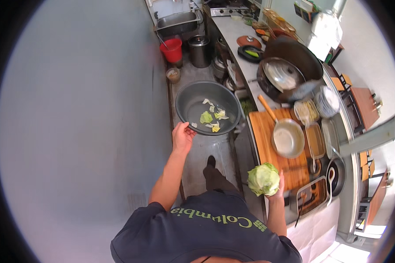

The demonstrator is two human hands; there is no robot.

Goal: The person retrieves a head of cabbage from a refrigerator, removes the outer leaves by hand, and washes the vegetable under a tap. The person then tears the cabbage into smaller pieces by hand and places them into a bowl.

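Note:
My left hand (183,135) grips the near rim of a wide dark grey basin (192,98), held out over the floor. Several torn pieces of lettuce (206,117) lie scattered on the basin's bottom. On the other side, a whole pale green head of lettuce (264,179) rests in my right hand (279,189), close to the near corner of a wooden cutting board (266,144). Most of the right fingers are hidden behind the lettuce. A metal saucepan (288,138) with a wooden handle stands on that board.
A grey wall (85,115) rises at my left. Along the right runs a counter (230,29) with a large dark pot (293,59), stacked plates (327,100), metal trays (315,139) and a frying pan (340,172). Ahead are a red bucket (171,51), a lidded metal pot (199,52) and a sink (177,20).

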